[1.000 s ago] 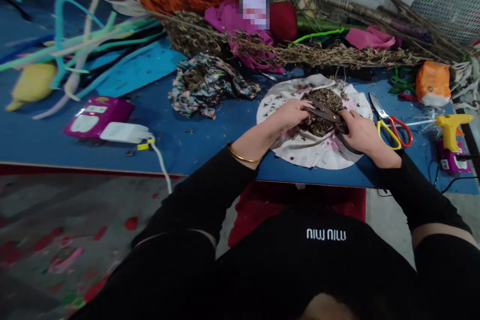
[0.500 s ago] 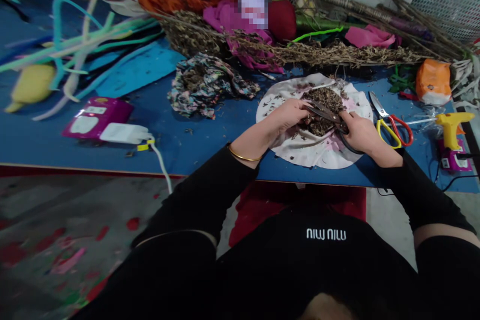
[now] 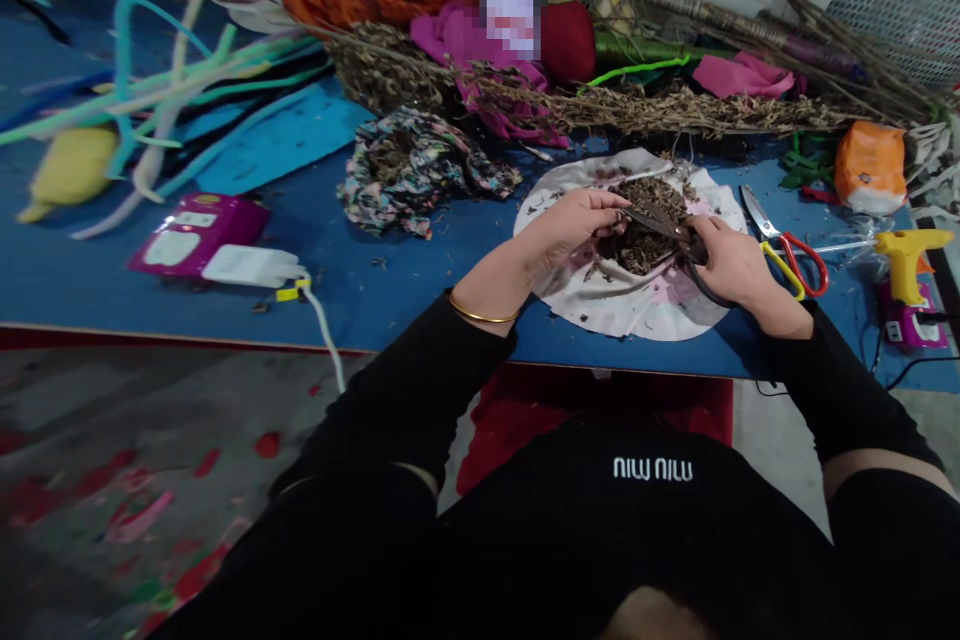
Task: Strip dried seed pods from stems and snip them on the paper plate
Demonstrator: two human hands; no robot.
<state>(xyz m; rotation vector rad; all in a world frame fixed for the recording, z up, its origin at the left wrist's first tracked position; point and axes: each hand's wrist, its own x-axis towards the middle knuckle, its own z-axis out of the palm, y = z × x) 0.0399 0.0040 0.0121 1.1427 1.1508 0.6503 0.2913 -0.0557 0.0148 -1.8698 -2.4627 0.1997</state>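
Note:
My right hand is closed round the handles of dark scissors, whose blades point left over a heap of dried plant bits. The heap lies on a round white cloth dotted with loose brown crumbs. At the blade tips, my left hand has its fingers pinched together above the heap's left side. What they pinch is too small to make out, possibly some dried plant. A second pair of scissors, with red and yellow handles, lies beside my right hand.
A yellow glue gun and an orange packet are at the right. Dried stalks stretch along the back. Left of the cloth lies a crumpled patterned cloth. A purple box with a white cable and several fuzzy coloured stems are further left.
My left hand has drawn back slightly to the left. My right hand has shifted a little to the right with the scissors, whose blades now look closer together.

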